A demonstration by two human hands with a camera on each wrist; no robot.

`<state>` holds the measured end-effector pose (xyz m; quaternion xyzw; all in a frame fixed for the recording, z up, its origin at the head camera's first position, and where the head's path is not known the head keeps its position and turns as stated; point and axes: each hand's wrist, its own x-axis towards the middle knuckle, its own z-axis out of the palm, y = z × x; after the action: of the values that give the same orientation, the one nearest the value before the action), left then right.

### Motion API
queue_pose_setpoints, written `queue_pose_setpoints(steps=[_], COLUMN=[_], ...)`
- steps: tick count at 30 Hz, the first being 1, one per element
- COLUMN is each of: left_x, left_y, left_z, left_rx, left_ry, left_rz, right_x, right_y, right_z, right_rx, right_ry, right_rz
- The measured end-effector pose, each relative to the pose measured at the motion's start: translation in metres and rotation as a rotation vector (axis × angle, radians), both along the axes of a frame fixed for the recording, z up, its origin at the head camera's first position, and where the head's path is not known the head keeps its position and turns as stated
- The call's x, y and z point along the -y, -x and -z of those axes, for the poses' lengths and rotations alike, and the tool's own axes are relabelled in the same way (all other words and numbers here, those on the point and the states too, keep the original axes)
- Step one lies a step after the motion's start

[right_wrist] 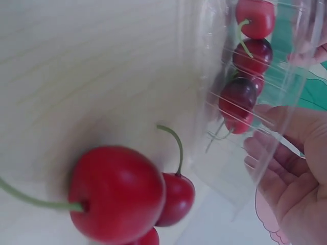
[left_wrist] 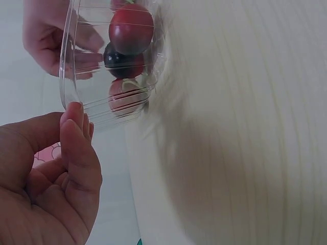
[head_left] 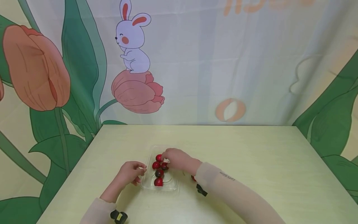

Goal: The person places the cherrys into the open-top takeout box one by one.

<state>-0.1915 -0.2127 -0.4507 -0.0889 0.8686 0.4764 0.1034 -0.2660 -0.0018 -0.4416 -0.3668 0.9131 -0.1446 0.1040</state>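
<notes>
A clear plastic container point(head_left: 174, 187) lies on the table with several red and dark-red cherries in it, some with green stems. At its left rim my left hand point(head_left: 131, 172) pinches the edge between thumb and fingertips; the left wrist view shows this hand point(left_wrist: 56, 178) close up. My right hand point(head_left: 179, 160) reaches over the container's right side, fingers inside among the cherries. In the right wrist view, that hand point(right_wrist: 291, 153) has thumb and fingers apart beside a dark cherry point(right_wrist: 238, 98). Whether its fingertips touch a cherry is hard to see.
Loose cherries lie on the table right of the container, partly hidden by the right forearm; a large red cherry point(right_wrist: 116, 194) and a smaller cherry point(right_wrist: 176, 199) show close up. The pale table point(head_left: 251, 161) meets a printed cloth backdrop point(head_left: 190, 77) with flowers and a rabbit.
</notes>
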Motion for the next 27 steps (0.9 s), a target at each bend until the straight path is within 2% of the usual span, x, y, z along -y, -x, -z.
queue_pose_setpoints(steps=[6, 13, 20, 27], left_x=[0.000, -0.001, -0.001, -0.001], left_y=[0.000, 0.000, -0.001, -0.002], left_z=[0.000, 0.000, -0.001, -0.002], left_rx=[-0.003, -0.004, -0.009, -0.011], left_ry=[0.013, 0.024, 0.015, 0.009], left_rz=[-0.004, -0.001, 0.005, 0.004], right_x=[-0.007, -0.017, -0.028, -0.043], right_y=[0.003, -0.003, -0.012, -0.017], right_z=[-0.009, -0.024, -0.044, -0.052], right_rx=[-0.007, 0.010, 0.046, 0.050], right_ry=[0.065, 0.131, 0.161, 0.185], right_rz=[-0.043, -0.053, -0.019, 0.012])
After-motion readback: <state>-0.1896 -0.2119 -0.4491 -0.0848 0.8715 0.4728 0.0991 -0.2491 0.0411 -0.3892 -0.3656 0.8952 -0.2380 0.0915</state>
